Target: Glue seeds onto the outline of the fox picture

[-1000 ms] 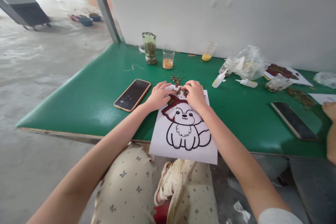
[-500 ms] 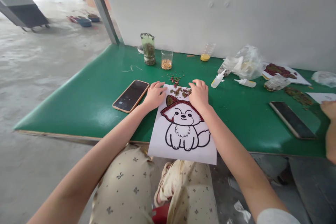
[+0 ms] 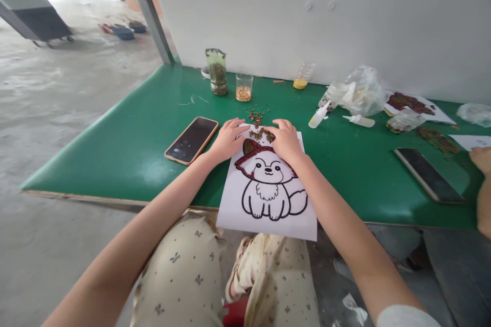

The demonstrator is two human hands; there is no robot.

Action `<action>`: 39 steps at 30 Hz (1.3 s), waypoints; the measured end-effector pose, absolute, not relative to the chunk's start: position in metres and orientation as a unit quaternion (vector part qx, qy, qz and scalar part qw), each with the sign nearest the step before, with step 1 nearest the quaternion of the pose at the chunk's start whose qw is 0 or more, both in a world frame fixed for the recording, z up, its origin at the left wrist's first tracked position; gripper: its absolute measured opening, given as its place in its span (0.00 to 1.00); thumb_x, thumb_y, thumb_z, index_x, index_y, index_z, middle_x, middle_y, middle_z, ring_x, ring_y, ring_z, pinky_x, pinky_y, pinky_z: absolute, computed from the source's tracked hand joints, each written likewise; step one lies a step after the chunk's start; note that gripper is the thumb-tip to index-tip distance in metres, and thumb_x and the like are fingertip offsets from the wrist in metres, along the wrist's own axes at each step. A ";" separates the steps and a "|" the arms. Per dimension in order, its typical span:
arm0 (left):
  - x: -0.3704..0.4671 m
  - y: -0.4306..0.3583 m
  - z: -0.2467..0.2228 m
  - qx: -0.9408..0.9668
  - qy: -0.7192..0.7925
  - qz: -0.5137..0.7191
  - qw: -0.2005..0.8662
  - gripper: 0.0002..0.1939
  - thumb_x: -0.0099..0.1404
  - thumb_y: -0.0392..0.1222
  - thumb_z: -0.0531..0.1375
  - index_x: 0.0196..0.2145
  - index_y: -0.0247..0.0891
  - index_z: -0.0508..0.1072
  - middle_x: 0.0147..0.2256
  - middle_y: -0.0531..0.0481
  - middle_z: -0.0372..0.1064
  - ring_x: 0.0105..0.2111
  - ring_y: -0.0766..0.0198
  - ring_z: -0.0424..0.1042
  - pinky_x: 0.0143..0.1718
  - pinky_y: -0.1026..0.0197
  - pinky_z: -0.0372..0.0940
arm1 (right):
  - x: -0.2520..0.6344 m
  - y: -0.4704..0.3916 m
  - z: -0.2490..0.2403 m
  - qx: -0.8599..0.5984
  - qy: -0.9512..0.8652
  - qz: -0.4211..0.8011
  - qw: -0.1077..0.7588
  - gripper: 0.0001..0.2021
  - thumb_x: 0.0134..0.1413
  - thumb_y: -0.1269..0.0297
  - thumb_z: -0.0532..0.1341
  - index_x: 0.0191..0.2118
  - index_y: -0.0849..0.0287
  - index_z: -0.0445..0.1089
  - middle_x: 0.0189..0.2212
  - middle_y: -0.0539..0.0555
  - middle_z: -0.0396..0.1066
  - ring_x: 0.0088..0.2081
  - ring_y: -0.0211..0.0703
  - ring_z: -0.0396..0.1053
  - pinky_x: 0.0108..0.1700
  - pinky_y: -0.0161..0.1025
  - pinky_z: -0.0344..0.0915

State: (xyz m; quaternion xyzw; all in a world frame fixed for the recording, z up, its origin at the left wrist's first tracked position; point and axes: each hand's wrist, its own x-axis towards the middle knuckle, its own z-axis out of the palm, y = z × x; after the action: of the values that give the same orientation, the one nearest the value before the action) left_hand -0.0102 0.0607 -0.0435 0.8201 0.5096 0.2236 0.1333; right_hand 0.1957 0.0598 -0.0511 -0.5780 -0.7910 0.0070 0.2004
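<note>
A white sheet with a fox drawing [image 3: 264, 196] hangs partly over the table's near edge. Dark red grains cover the top of the head, and greenish-brown ones fill an ear. Loose brown-green seeds [image 3: 261, 134] lie at the sheet's top, with more red and green bits [image 3: 256, 115] beyond it on the table. My left hand [image 3: 228, 139] rests at the upper left edge of the paper, fingers apart. Over the upper right part, my right hand [image 3: 284, 140] has its fingers spread and curved by the seeds; the fox's other ear is hidden under it.
A phone [image 3: 192, 140] lies left of the sheet. Behind stand a green container [image 3: 217, 72] and a cup of yellow kernels [image 3: 244, 87]. Glue bottles [image 3: 319, 115], a plastic bag [image 3: 364, 91] and another phone [image 3: 428, 174] are to the right, near another person's hand [image 3: 481, 159].
My right hand has shifted left and slightly nearer, uncovering the sheet's top right corner. My left hand has moved slightly right, onto the paper's edge. The sheet stays almost in place.
</note>
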 end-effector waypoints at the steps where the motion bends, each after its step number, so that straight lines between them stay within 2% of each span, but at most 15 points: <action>1: -0.010 0.061 -0.043 0.819 0.509 0.229 0.132 0.25 0.62 0.34 0.47 0.55 0.38 0.69 0.60 0.45 0.60 0.62 0.53 0.53 0.63 0.44 0.50 | 0.195 0.059 -0.050 -0.571 -0.796 0.012 0.198 0.28 0.48 0.82 0.50 0.52 0.55 0.72 0.54 0.60 0.64 0.58 0.54 0.55 0.56 0.53 0.55; 10: -0.010 0.061 -0.044 0.813 0.513 0.243 0.130 0.24 0.61 0.34 0.48 0.53 0.35 0.71 0.56 0.44 0.64 0.59 0.54 0.57 0.62 0.47 0.53 | 0.192 0.058 -0.045 -0.552 -0.804 0.022 0.222 0.29 0.49 0.83 0.48 0.54 0.55 0.70 0.54 0.59 0.65 0.57 0.52 0.56 0.56 0.51 0.57; 20: -0.010 0.062 -0.046 0.818 0.509 0.238 0.122 0.23 0.62 0.35 0.48 0.52 0.35 0.71 0.55 0.44 0.65 0.58 0.54 0.58 0.62 0.48 0.53 | 0.193 0.058 -0.044 -0.541 -0.815 0.016 0.205 0.26 0.50 0.82 0.49 0.49 0.54 0.74 0.53 0.59 0.64 0.57 0.53 0.55 0.56 0.52 0.56; 23: -0.010 0.062 -0.046 0.819 0.507 0.238 0.124 0.23 0.61 0.35 0.49 0.52 0.37 0.71 0.55 0.44 0.65 0.58 0.54 0.58 0.62 0.47 0.53 | 0.194 0.058 -0.044 -0.536 -0.817 0.009 0.212 0.24 0.51 0.82 0.50 0.47 0.54 0.75 0.52 0.59 0.65 0.57 0.53 0.56 0.55 0.53 0.57; 30: -0.010 0.061 -0.045 0.819 0.510 0.232 0.123 0.24 0.60 0.35 0.49 0.53 0.33 0.71 0.55 0.43 0.65 0.57 0.54 0.58 0.62 0.50 0.52 | 0.194 0.057 -0.042 -0.531 -0.816 0.006 0.228 0.17 0.56 0.76 0.52 0.41 0.55 0.77 0.50 0.58 0.67 0.56 0.53 0.57 0.55 0.51 0.57; 39: -0.011 0.062 -0.047 0.820 0.504 0.240 0.124 0.24 0.60 0.35 0.50 0.52 0.37 0.71 0.53 0.45 0.66 0.57 0.53 0.59 0.61 0.47 0.55 | 0.194 0.057 -0.040 -0.533 -0.813 0.009 0.233 0.11 0.58 0.72 0.56 0.35 0.54 0.76 0.47 0.57 0.69 0.53 0.53 0.59 0.52 0.49 0.57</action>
State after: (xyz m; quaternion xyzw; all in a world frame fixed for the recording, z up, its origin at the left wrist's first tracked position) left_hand -0.0110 0.0621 -0.0468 0.8201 0.5043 0.2404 0.1243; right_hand 0.1938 0.0566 -0.0398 -0.5332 -0.8131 0.0094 0.2332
